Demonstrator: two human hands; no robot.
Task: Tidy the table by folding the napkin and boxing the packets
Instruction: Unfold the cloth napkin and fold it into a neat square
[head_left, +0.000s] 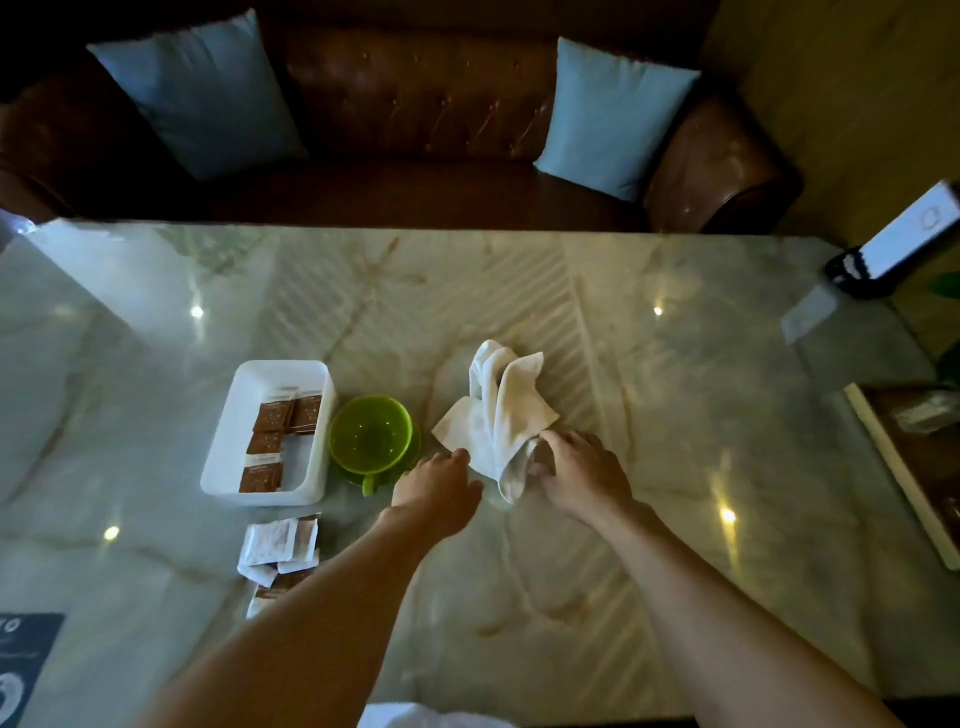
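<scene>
Both hands are working the crumpled napkin (501, 415) mid-table: right hand (582, 470) pinching its near corner, left hand (439, 486) touching its left edge, grip unclear. Tugging unevenly risks bunching it further or nudging the green cup (373, 441) just left.

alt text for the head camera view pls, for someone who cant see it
Both hands, left and right, grip a crumpled white napkin on a marble table. To the left sit a green cup, a white box holding brown packets, and loose packets nearer the person.
</scene>
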